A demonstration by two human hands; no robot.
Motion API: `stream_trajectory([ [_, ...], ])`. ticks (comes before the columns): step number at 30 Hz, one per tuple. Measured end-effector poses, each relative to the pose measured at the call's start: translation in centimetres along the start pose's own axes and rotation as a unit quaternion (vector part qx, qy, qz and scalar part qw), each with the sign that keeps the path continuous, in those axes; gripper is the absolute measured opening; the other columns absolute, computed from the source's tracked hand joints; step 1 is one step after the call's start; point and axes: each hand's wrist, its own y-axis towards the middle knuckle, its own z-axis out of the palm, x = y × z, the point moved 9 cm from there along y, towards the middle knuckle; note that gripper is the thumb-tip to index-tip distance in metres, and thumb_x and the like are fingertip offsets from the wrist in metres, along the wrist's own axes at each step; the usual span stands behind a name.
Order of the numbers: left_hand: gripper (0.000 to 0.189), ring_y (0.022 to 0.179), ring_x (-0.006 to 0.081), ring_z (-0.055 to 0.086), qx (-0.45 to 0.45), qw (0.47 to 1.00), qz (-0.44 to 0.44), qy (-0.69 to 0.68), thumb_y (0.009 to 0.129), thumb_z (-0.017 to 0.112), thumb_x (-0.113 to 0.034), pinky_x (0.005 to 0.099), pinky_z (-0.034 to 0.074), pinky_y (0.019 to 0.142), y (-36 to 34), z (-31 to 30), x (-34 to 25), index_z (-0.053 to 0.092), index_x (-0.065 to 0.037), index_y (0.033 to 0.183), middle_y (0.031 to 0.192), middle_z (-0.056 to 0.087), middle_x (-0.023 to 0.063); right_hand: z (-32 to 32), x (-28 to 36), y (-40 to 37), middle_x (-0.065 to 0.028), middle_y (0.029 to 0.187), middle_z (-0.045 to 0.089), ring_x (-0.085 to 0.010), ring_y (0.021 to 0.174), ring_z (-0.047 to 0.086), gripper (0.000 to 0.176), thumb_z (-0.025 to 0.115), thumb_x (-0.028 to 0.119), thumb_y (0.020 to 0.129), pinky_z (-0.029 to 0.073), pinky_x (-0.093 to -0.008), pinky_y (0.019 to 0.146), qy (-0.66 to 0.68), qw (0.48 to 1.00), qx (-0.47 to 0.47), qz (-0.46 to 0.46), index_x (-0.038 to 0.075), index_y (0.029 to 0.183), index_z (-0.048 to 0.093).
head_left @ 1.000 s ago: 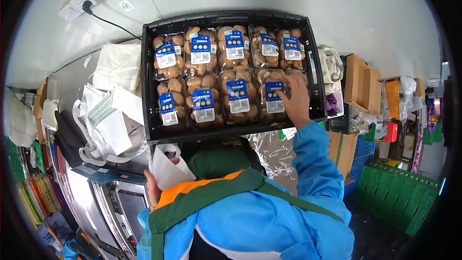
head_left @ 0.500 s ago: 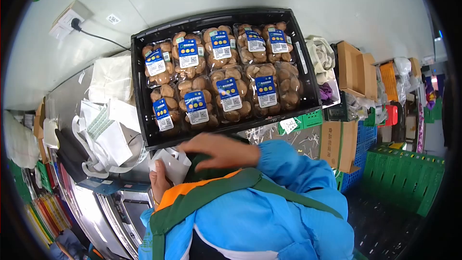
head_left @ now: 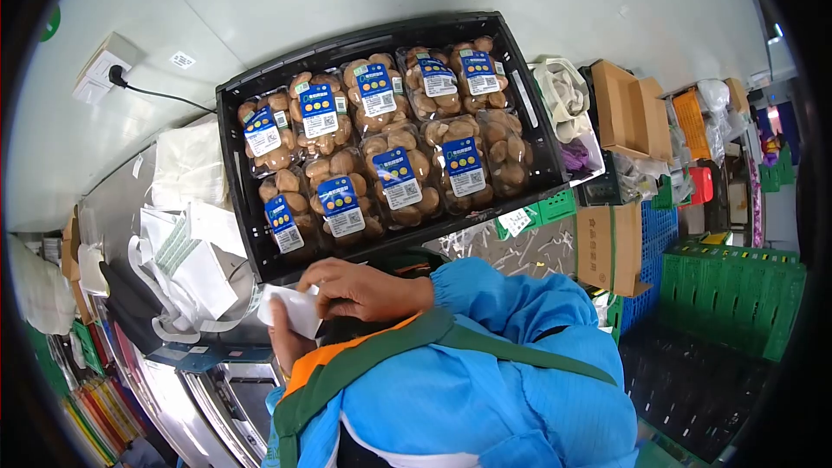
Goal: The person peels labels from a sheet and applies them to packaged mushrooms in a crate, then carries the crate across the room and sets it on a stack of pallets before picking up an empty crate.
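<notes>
White folded paper bag (head_left: pixel 290 309) sits close in front of the person's chest, held from below by the left hand (head_left: pixel 284 344), which is closed around it. The right hand (head_left: pixel 368 288) lies over the bag's right end with bent fingers, and I cannot tell if they pinch it or only touch it. The bag's long side runs left to right, and the big black plastic crate (head_left: pixel 232 175) full of clear packs of brown mushrooms with blue labels (head_left: pixel 396 180) lies just past both hands, nearest the right one.
</notes>
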Motion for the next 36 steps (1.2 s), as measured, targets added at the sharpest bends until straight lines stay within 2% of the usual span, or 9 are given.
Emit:
stream_trajectory([
  [2,0.042,0.097,0.0205,0.059,-0.003,0.992,-0.033,-0.125,0.095,0.045,-0.043,0.0374,0.044,0.090,0.3,0.2,-0.4,0.053,-0.006,0.115,0.107,0.061,0.0081,-1.8,1.8,-0.3,-0.0103,0.093,0.061,-0.0278,0.085,0.059,0.010,0.066,0.004,0.078,0.046,-0.0371,0.081,-0.044,0.994,-0.052,-0.091,0.005,0.087,0.062],
  [5,0.037,0.102,0.0212,0.057,-0.005,0.984,0.068,-0.162,0.098,0.042,-0.038,0.0385,0.043,0.091,2.3,-2.9,-2.5,0.053,-0.008,0.116,0.112,0.061,0.0066,-7.0,0.4,-2.0,-0.0077,0.095,0.058,-0.0184,0.087,0.057,0.009,0.062,0.003,0.082,0.046,-0.0307,0.079,0.069,0.990,-0.106,0.070,0.003,0.090,0.059],
  [8,0.037,0.106,0.0225,0.055,0.166,0.965,0.068,-0.191,0.098,0.040,-0.037,0.0395,0.039,0.097,2.7,-3.7,-3.6,0.053,-0.008,0.117,0.113,0.060,0.0064,-18.2,0.3,-7.3,-0.0028,0.090,0.057,-0.0092,0.081,0.055,0.008,0.056,0.005,0.089,0.046,-0.0250,0.070,0.022,0.938,-0.275,0.212,0.004,0.097,0.056],
  [10,0.034,0.097,0.0211,0.056,-0.019,0.970,0.089,-0.225,0.098,0.039,-0.037,0.0409,0.039,0.097,0.7,-3.3,-4.9,0.055,-0.009,0.110,0.104,0.062,0.0059,-24.8,-0.3,-11.2,-0.0014,0.085,0.057,-0.0074,0.069,0.053,0.013,0.057,0.003,0.088,0.044,-0.0230,0.060,0.059,0.897,-0.382,0.215,0.004,0.101,0.053],
  [13,0.029,0.084,0.0186,0.058,0.042,0.966,0.181,-0.181,0.098,0.041,-0.036,0.0444,0.044,0.090,-1.1,-3.5,-5.0,0.056,-0.012,0.104,0.089,0.060,0.0022,-31.9,-2.4,-16.4,-0.0038,0.083,0.058,-0.0080,0.067,0.054,0.017,0.059,0.002,0.087,0.045,-0.0233,0.060,-0.133,0.881,-0.380,0.249,0.004,0.102,0.052],
  [19,0.047,0.042,0.0138,0.036,0.080,0.991,-0.048,-0.096,0.092,0.045,-0.052,0.0398,0.047,0.068,-3.4,1.5,-0.9,0.036,-0.019,0.059,0.047,0.035,-0.0040,-34.6,-4.9,-17.3,-0.0071,0.087,0.057,-0.0141,0.077,0.058,0.024,0.063,0.002,0.082,0.046,-0.0262,0.069,-0.329,0.837,-0.308,0.310,0.003,0.103,0.051],
  [24,0.045,0.044,0.0167,0.043,-0.079,0.981,-0.147,-0.096,0.091,0.047,-0.052,0.0372,0.045,0.070,-5.9,2.1,0.4,0.042,-0.020,0.060,0.046,0.041,-0.0008,-33.9,-4.9,-16.8,-0.0137,0.108,0.056,-0.0357,0.093,0.058,0.039,0.067,0.009,0.075,0.046,-0.0411,0.077,-0.503,0.766,-0.246,0.317,0.006,0.111,0.050],
  [27,0.026,0.065,0.0187,0.057,0.154,0.976,-0.045,-0.145,0.094,0.050,-0.036,0.0364,0.051,0.064,-5.6,2.7,0.3,0.058,-0.011,0.091,0.077,0.058,0.0038,-32.1,-0.6,-15.3,-0.0147,0.107,0.057,-0.0354,0.094,0.058,0.043,0.066,0.007,0.074,0.046,-0.0430,0.080,-0.590,0.723,-0.229,0.278,0.005,0.114,0.051],
  [36,0.036,0.059,0.0192,0.050,0.031,0.991,-0.112,-0.071,0.096,0.044,-0.044,0.0392,0.045,0.070,-5.0,1.2,1.4,0.053,-0.012,0.080,0.062,0.046,0.0022,-31.1,-5.1,-17.7,-0.0197,0.116,0.055,-0.0389,0.103,0.054,0.049,0.068,0.004,0.070,0.045,-0.0400,0.088,-0.500,0.803,-0.140,0.293,-0.001,0.116,0.054],
])
